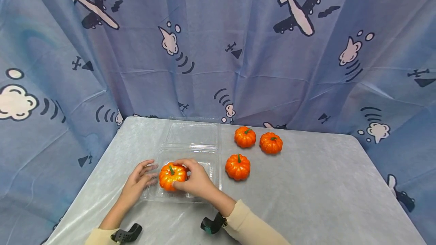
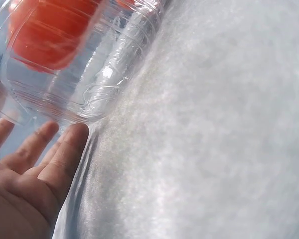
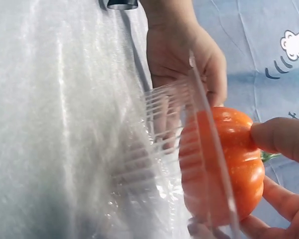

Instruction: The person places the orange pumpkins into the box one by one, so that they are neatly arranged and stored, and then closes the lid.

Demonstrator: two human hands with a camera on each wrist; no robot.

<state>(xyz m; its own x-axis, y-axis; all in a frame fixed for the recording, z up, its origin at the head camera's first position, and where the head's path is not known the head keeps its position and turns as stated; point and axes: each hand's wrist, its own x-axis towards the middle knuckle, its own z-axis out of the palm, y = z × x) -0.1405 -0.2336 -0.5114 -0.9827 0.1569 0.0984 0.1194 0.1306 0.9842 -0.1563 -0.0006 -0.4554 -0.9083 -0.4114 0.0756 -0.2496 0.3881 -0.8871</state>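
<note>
My right hand (image 1: 197, 179) grips a small orange pumpkin (image 1: 168, 179) with a green stem, thumb and fingers on opposite sides of it. The pumpkin is in the left part of a clear plastic clamshell box (image 1: 212, 196), whose lid (image 1: 190, 134) lies open toward the back. In the right wrist view the same pumpkin (image 3: 244, 174) shows partly behind the clear box wall. My left hand (image 1: 134, 184) is at the box's left side, its fingers spread. In the left wrist view the left hand's fingertips (image 2: 77, 134) touch or nearly touch the box wall.
Three more orange pumpkins stand right of the box: one nearer (image 1: 237, 167), one at the back (image 1: 245, 137) and one farther right (image 1: 271, 143). A pale cloth covers the table (image 1: 306, 192). Behind it hangs a blue curtain (image 1: 211, 48) with airplane prints.
</note>
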